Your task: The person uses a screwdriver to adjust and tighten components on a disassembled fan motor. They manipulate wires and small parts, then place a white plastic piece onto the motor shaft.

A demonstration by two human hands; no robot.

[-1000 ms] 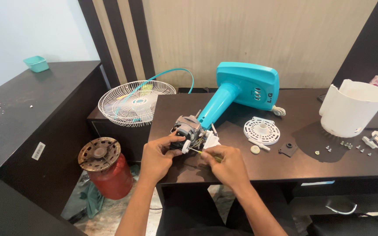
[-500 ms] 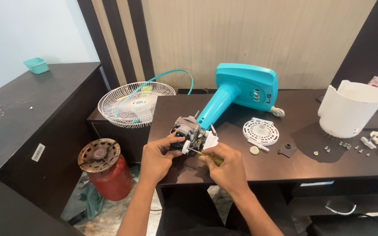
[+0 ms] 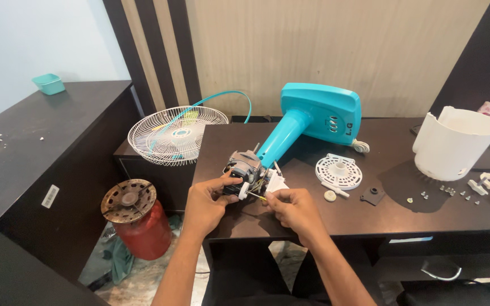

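Grey fan motor [image 3: 246, 168] | L hand [image 3: 206, 203] grip closed on it | R hand [image 3: 294, 207] pinching screwdriver [image 3: 258, 196]

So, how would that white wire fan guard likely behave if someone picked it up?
The white wire fan guard looks thin and open, so probably light, slightly springy. It overhangs the low cabinet, so a push might tip it off.

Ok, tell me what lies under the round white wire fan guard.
The round white wire fan guard rests on a low dark cabinet, with a turquoise cable arching over it. Whatever lies directly beneath its mesh is not clear.
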